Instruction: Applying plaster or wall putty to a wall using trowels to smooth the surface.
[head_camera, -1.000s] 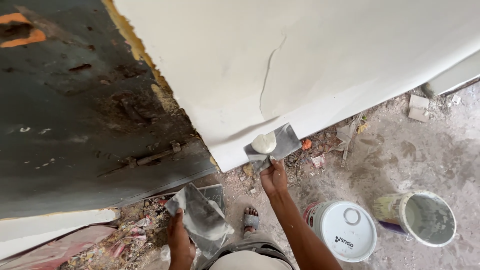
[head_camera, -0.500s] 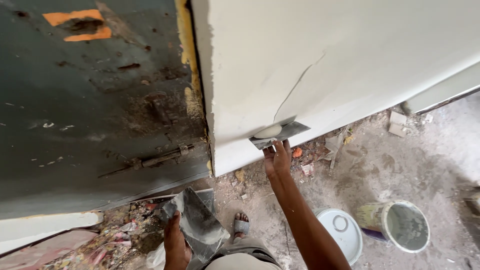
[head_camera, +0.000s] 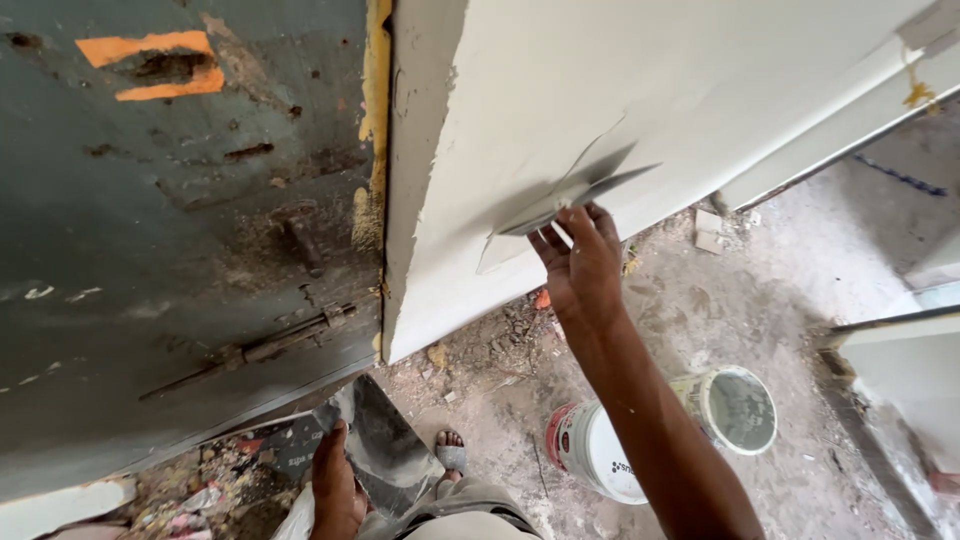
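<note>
My right hand (head_camera: 582, 262) is raised against the white plastered wall (head_camera: 640, 110) and grips a flat metal putty blade (head_camera: 575, 195), its edge pressed on the wall beside a thin curved crack. Low at the bottom my left hand (head_camera: 335, 485) holds a second, wider metal trowel (head_camera: 385, 445), smeared grey, tilted in front of my legs. One sandalled foot (head_camera: 452, 455) shows beside it.
A dark green, scarred metal door (head_camera: 180, 240) with a bolt and orange marks stands on the left. A white lidded paint bucket (head_camera: 585, 450) and an open bucket (head_camera: 738, 408) sit on the rubble-strewn concrete floor. A white ledge (head_camera: 900, 360) juts in at right.
My right hand has swept the blade up the wall from near its lower edge. The view has shifted so the green door fills more of the left. My left hand stays low with the trowel.
</note>
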